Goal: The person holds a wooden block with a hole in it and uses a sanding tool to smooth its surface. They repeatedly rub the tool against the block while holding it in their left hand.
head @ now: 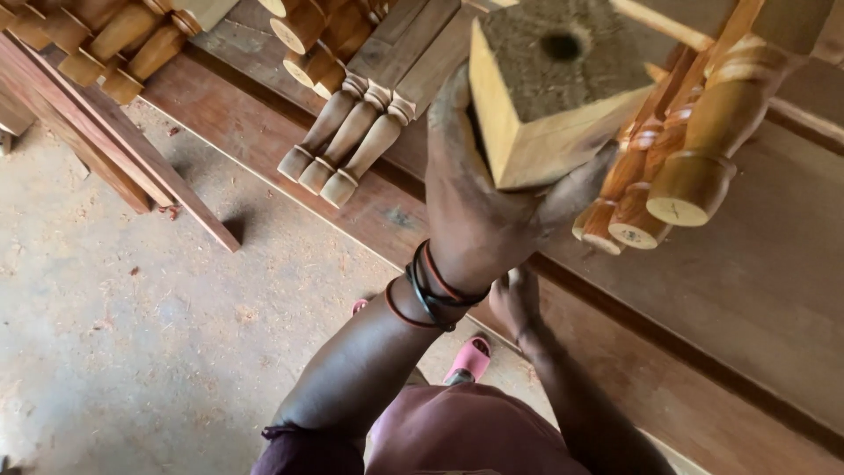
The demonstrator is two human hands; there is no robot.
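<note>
A square-ended wooden block point(549, 97) with a drilled hole filled the near view, my left hand point(479, 207) closed around it. My right hand point(514, 299) hung lower beside a long plank point(747, 290); I couldn't tell its grip.

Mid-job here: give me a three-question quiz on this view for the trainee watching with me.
1. True or false: the left hand grips the square wooden block from below.
2. Multiple choice: what marks the block's top face? A) a painted stripe B) a round dark hole C) a metal hook
3. Fill in: the right hand rests lower down, near the edge of a long wooden ______.

Key
1. True; fingers and thumb wrap its sides.
2. B.
3. Plank. The hand holds nothing that can be seen. Turned wooden legs lie on the planks above it.
</note>
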